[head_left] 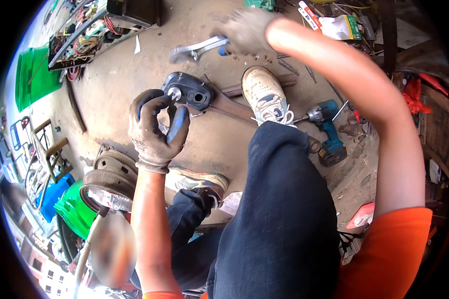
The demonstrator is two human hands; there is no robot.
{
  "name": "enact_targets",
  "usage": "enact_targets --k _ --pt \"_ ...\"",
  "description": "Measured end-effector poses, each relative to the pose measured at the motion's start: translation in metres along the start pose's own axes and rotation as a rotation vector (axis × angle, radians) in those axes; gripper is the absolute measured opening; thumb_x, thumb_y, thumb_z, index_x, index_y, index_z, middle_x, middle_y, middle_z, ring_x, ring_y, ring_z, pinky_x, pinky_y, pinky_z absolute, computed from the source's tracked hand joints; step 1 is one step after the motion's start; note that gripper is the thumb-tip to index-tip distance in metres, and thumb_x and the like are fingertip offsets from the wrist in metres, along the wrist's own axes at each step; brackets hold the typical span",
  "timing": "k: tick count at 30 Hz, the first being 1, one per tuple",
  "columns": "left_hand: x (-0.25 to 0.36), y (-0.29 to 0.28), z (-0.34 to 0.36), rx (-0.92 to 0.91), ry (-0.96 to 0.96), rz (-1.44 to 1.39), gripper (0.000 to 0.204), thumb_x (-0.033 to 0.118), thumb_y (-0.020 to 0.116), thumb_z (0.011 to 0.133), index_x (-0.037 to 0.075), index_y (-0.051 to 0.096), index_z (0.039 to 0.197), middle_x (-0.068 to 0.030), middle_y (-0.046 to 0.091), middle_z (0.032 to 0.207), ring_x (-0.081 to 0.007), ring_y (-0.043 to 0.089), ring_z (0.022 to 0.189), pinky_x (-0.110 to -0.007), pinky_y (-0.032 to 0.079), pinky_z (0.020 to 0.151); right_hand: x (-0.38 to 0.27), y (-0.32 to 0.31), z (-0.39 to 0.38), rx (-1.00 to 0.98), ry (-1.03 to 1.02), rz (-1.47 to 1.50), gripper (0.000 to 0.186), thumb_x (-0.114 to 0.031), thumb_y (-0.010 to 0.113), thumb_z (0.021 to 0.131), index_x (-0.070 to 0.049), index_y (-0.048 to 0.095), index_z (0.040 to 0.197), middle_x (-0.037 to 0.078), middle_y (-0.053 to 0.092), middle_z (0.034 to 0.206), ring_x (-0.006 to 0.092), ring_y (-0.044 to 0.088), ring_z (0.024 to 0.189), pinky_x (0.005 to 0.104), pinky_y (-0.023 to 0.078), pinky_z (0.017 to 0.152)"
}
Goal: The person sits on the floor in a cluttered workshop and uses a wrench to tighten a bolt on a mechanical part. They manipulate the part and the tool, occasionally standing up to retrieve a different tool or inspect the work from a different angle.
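Note:
My left hand, in a dirty glove with blue-black fingertips, curls in a pinch over a black housing on the ground. A small round silver metal piece shows at its fingertips, over the housing's left part; its lower end is hard to make out. Farther off and to the right, my right hand is gloved and smeared by motion. It is closed on a silver hand tool with a blue grip, also blurred, so its exact kind is unclear. A round hole shows in the housing's right part.
Small screws and thin rods lie beyond my shoe. A teal cordless driver rests right of my knee. Flat metal bars extend from the housing. Left are a rusty wheel rim, green bins and a wiring-filled rack.

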State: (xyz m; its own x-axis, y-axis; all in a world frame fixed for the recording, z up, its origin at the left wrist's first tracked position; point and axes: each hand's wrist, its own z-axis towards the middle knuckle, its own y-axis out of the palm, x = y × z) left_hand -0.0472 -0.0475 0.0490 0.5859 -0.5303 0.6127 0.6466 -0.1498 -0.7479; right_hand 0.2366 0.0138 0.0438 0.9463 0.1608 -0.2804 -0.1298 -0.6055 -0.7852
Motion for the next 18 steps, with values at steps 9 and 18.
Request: enact_targets --k 9,18 --pt "0.0 -0.005 0.0 -0.046 -0.008 -0.077 0.031 0.003 0.075 0.079 0.002 0.061 0.106 -0.0179 0.063 0.115 -0.0231 0.064 0.092 -0.032 0.052 0.079 -0.028 0.098 -0.076 0.218 -0.002 0.254 0.031 -0.015 0.063 0.089 -0.005 0.062 0.119 0.027 0.064 0.112 0.039 0.065 0.107 0.0487 0.053 0.091" --pt "-0.001 -0.008 -0.005 -0.077 -0.023 -0.123 0.041 0.0 0.075 0.075 0.002 0.058 0.112 -0.0161 0.06 0.119 -0.0205 0.065 0.094 -0.031 0.052 0.08 -0.052 0.121 -0.073 0.108 0.073 0.424 0.03 -0.018 0.062 0.089 0.004 0.067 0.109 0.027 0.066 0.106 0.0392 0.067 0.101 0.0475 0.053 0.089"
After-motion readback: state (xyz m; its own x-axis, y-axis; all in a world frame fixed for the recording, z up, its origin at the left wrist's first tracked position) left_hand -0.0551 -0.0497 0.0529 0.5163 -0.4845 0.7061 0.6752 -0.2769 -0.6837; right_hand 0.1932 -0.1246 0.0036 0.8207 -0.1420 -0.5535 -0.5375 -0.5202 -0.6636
